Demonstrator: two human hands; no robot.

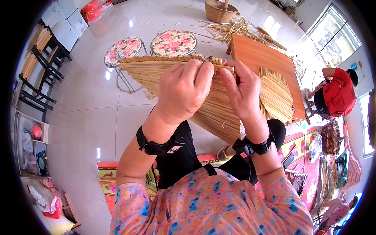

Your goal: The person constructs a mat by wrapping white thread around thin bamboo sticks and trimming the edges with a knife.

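A stiff panel of pale straw stalks [214, 116], lashed side by side, spreads out in front of my lap. Its upper edge is a bundled row of stalks with dark ties. My left hand [186, 89] is closed in a pinch at this edge, and what its fingertips grip is hidden. Beside it, my right hand [243, 88] holds the edge between thumb and fingers, close to a protruding stalk end. A second, smaller straw panel [276, 96] lies to the right, on the wooden table.
The brown wooden table [256, 53] stands ahead to the right. Two flowered stools [172, 42] are beyond the panel. Loose straw [239, 29] litters the floor near a wicker basket [220, 11]. At far right sits a person in red [340, 94]. Black-framed chairs [43, 64] line the left.
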